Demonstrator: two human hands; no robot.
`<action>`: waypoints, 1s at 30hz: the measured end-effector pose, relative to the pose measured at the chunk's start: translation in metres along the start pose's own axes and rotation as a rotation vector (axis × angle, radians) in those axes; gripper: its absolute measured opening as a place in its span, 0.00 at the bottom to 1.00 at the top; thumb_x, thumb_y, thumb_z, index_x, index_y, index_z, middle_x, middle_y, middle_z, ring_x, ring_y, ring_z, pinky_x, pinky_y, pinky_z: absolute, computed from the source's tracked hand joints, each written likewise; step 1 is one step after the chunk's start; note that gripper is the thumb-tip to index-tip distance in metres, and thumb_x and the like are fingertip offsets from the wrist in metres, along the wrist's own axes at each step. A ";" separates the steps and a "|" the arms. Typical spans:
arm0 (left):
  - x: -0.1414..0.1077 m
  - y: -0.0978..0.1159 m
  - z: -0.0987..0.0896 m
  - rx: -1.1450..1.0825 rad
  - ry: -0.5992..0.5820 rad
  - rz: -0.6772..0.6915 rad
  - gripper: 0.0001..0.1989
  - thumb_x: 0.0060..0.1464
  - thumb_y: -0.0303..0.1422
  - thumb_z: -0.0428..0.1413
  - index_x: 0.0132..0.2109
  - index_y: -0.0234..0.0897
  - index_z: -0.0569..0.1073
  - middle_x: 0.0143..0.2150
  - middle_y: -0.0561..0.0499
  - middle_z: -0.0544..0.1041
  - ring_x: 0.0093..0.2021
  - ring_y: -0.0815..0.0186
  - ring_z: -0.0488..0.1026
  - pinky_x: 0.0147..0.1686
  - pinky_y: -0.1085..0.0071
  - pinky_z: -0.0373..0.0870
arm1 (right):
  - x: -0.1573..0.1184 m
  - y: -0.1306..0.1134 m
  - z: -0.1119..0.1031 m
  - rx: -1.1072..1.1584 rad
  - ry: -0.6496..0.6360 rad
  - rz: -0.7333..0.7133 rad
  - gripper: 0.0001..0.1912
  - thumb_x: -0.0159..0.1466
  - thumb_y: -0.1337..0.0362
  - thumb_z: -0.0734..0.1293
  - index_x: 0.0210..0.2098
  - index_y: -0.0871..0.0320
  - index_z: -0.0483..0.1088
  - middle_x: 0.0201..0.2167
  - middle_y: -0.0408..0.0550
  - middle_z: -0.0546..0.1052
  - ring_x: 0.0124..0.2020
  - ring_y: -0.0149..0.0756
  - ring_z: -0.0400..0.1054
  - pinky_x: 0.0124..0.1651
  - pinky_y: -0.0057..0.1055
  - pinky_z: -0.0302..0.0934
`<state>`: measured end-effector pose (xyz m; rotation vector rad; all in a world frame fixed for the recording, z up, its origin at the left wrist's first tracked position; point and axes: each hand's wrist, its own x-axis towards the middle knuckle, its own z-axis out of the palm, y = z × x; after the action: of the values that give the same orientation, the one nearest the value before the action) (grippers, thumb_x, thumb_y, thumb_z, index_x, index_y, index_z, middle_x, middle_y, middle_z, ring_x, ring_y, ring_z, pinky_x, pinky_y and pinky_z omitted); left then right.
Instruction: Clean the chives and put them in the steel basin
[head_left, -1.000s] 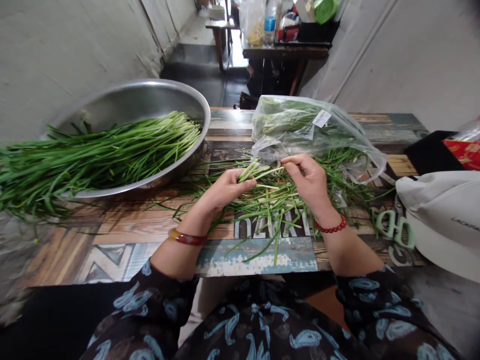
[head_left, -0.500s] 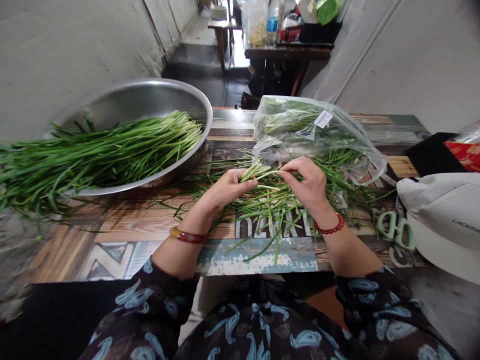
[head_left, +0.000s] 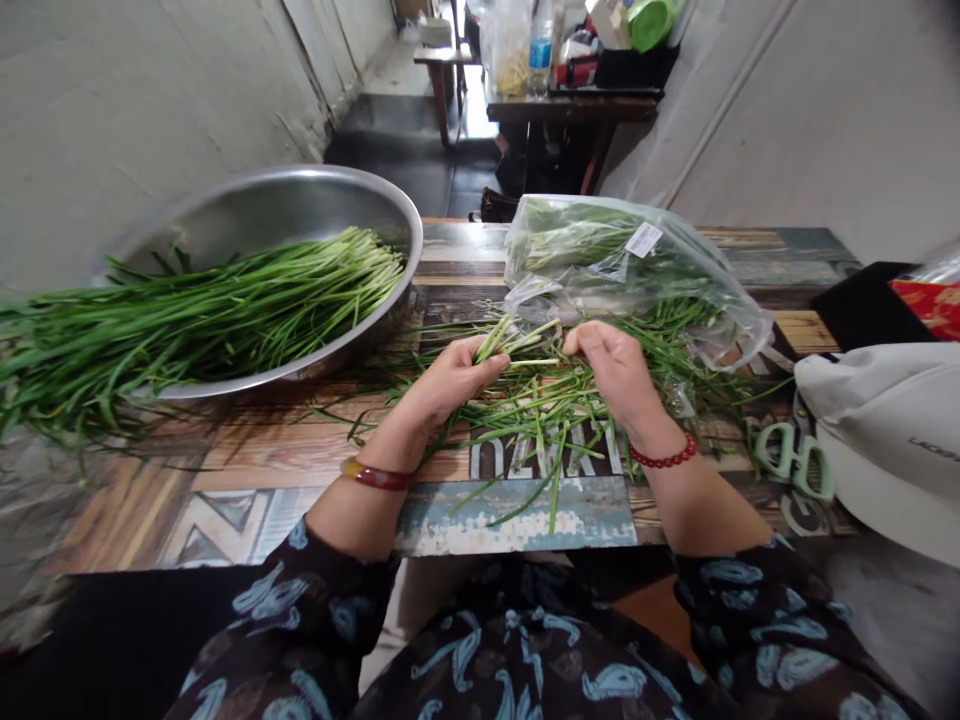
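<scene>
- Middle of the frame: the left hand [head_left: 456,375] has its grip closed, thumb over fingers, around a small bundle [head_left: 491,342] of slim, smooth stems, their pale ends fanning up and to the right.
- Just right of it, the right hand [head_left: 615,368] has thumb and fingertips drawn into a pinch; from here I can't tell whether anything sits between them.
- Below and around both hands, loose stalks [head_left: 541,418] lie in a thin, crisscrossed tangle on the table [head_left: 255,440], its top patterned like weathered planks with big letters.
- Upper left: a wide, round, dull-shining metal basin [head_left: 390,192] holds a thick sheaf [head_left: 285,300], pale ends inside, ribbon-like green leaves spilling over the left rim.
- Upper right of centre: a crinkled, see-through plastic bag [head_left: 600,272] with more greens inside and a white label [head_left: 643,239].
- Right edge: a rounded whitish cloth cap [head_left: 885,400], beside pale green looped scissor handles [head_left: 814,468].
- A glossy amber bangle [head_left: 379,476] circles the left wrist, small red beads [head_left: 664,455] the right.
</scene>
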<state>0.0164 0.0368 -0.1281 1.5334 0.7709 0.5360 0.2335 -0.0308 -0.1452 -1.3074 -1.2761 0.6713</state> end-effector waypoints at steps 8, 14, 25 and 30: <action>0.001 0.000 0.000 -0.015 -0.025 0.027 0.18 0.57 0.45 0.59 0.32 0.35 0.67 0.23 0.57 0.67 0.20 0.76 0.58 0.20 0.77 0.51 | -0.005 0.006 0.011 -0.059 -0.069 0.077 0.09 0.60 0.57 0.71 0.30 0.56 0.78 0.26 0.42 0.78 0.28 0.32 0.69 0.35 0.31 0.62; 0.001 0.000 0.001 0.000 -0.044 0.005 0.19 0.55 0.46 0.59 0.31 0.34 0.68 0.23 0.56 0.69 0.21 0.76 0.61 0.21 0.78 0.54 | -0.002 0.008 0.008 0.252 -0.071 0.241 0.14 0.55 0.58 0.76 0.39 0.56 0.80 0.30 0.43 0.80 0.29 0.28 0.69 0.32 0.26 0.63; 0.003 0.000 0.002 0.171 -0.054 0.042 0.15 0.55 0.40 0.56 0.28 0.33 0.69 0.22 0.56 0.69 0.22 0.75 0.61 0.23 0.77 0.56 | -0.001 0.007 0.011 0.179 0.102 0.148 0.12 0.57 0.55 0.73 0.35 0.56 0.78 0.25 0.41 0.76 0.26 0.27 0.67 0.30 0.26 0.64; 0.002 -0.003 0.004 0.163 -0.112 0.053 0.15 0.56 0.42 0.56 0.31 0.33 0.71 0.25 0.54 0.72 0.23 0.74 0.64 0.24 0.77 0.59 | -0.003 0.008 0.010 0.014 0.072 0.074 0.12 0.62 0.53 0.70 0.34 0.56 0.77 0.25 0.41 0.76 0.25 0.28 0.68 0.30 0.27 0.65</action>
<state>0.0201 0.0356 -0.1316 1.7230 0.7032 0.4308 0.2255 -0.0282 -0.1559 -1.3611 -1.1673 0.6780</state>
